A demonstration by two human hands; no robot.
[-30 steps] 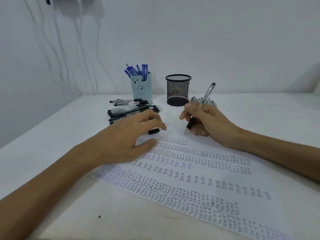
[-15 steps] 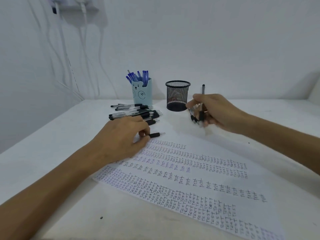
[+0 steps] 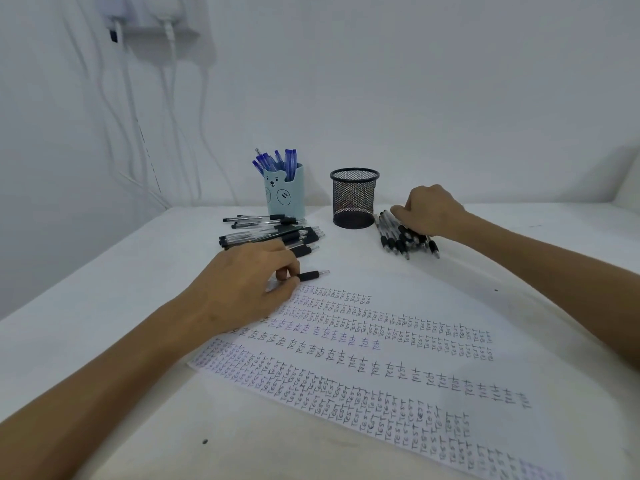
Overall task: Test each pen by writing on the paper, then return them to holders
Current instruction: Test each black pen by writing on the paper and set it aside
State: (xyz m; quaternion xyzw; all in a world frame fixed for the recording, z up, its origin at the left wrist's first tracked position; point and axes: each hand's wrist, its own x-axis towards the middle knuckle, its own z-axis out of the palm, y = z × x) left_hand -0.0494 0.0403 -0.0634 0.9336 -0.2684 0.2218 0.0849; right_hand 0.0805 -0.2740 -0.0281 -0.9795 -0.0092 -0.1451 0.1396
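Note:
A white paper (image 3: pixel 408 344) covered with rows of written "TEST" lies on the table in front of me. My left hand (image 3: pixel 246 285) rests on its top left corner, thumb and forefinger pinching a black-grip pen (image 3: pixel 313 274) that lies flat. My right hand (image 3: pixel 431 209) sits on a pile of black-grip pens (image 3: pixel 401 242) to the right of the black mesh holder (image 3: pixel 354 199). Its fingers curl down onto the pile, and whether they grip a pen is hidden. Another pile of pens (image 3: pixel 266 233) lies in front of the blue bear holder (image 3: pixel 285 195), which holds several blue pens (image 3: pixel 277 161).
The white table (image 3: pixel 104 306) ends at a wall close behind the holders. Its left edge runs diagonally toward me. Cables (image 3: pixel 138 133) hang from a power strip (image 3: pixel 156 26) on the wall at the upper left. The mesh holder looks empty.
My right hand lifted its pen off the paper and carried it back to the pile beside the mesh holder. My left hand curled its fingers onto the pen at the paper's top edge.

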